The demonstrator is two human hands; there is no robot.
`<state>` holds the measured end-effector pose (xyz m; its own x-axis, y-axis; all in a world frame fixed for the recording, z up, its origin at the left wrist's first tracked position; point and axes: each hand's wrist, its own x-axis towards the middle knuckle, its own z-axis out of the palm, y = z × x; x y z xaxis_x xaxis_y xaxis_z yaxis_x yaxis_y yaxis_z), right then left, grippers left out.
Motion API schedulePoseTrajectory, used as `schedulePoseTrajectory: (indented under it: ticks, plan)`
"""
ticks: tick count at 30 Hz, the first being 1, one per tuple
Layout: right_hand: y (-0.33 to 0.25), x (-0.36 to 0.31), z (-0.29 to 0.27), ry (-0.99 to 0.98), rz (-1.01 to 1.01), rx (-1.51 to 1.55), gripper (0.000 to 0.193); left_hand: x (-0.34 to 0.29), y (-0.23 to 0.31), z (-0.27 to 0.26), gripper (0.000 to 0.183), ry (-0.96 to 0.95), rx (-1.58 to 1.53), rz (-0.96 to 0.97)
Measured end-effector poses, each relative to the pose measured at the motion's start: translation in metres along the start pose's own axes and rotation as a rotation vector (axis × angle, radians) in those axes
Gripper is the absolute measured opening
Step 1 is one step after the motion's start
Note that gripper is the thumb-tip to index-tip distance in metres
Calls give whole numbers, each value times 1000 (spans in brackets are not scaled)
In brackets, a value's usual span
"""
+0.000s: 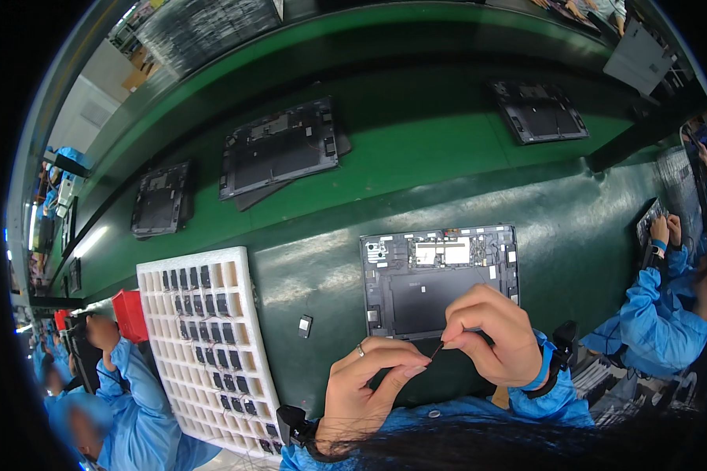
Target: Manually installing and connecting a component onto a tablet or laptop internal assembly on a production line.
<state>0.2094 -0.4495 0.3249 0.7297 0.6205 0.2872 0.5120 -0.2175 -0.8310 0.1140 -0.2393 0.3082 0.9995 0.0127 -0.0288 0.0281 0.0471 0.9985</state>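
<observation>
Close to my body, both hands are raised at the near edge of an open laptop base [397, 294]. My left hand [369, 386], with a ring on one finger, is closed in a pinch. My right hand [496, 336] is closed too, thumb against fingertips. Between the two sets of fingertips runs a thin dark wire-like piece [437, 351], too small to make out fully. The laptop base lies flat with its inner parts showing, white-labelled boards along its far side. Left of it on the bench rests a small black module [305, 326] with a thin wire.
A white foam tray [247, 330] of black modules stands at the left, beside a red bin [130, 315]. Farther off, more laptop bases [279, 149] lie on the green conveyor [416, 149]. Co-workers in blue sit at left [137, 400] and right [660, 314].
</observation>
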Motion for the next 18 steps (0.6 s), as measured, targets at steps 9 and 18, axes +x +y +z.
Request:
schedulePoseTrajectory:
  ticks: [9, 18]
  plan:
    - [9, -23, 8, -113, 641, 549, 16, 14, -26, 23, 15, 59, 55, 2]
    - [56, -7, 4, 118, 647, 406, 24, 37, -47, 33, 8, 114, 32, -62]
